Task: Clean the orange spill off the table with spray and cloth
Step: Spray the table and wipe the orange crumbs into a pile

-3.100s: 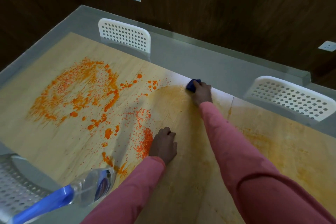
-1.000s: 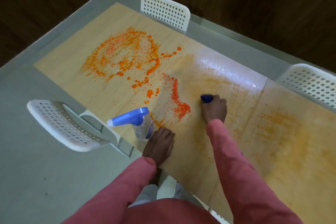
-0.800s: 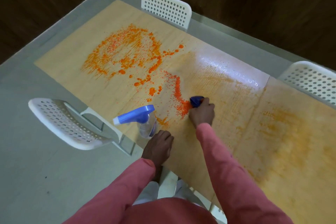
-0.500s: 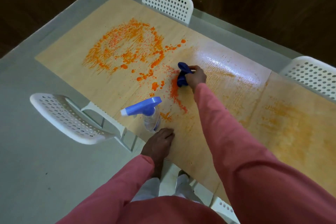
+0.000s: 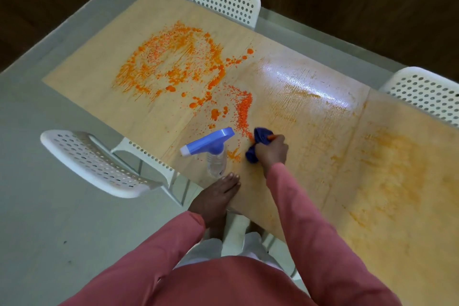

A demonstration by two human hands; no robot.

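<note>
right hand [image 5: 271, 150]: fingers curled tight round a bunched blue cloth [image 5: 258, 143], pressed to the table [image 5: 323, 156] at the near end of the orange spill [image 5: 178, 69]. left hand [image 5: 216, 197]: fingers straight, flat on the near table edge, holding nothing. clear plastic spray bottle [image 5: 216, 154], blue trigger head, upright between both hands. spill granular, ring-shaped; wiped wood glossy, smeared. perforated white chairs [image 5: 99, 159] around.

right hand [image 5: 271, 151] grips cloth [image 5: 258, 143] | left hand [image 5: 218, 196] flat on table [image 5: 323, 181]
</note>
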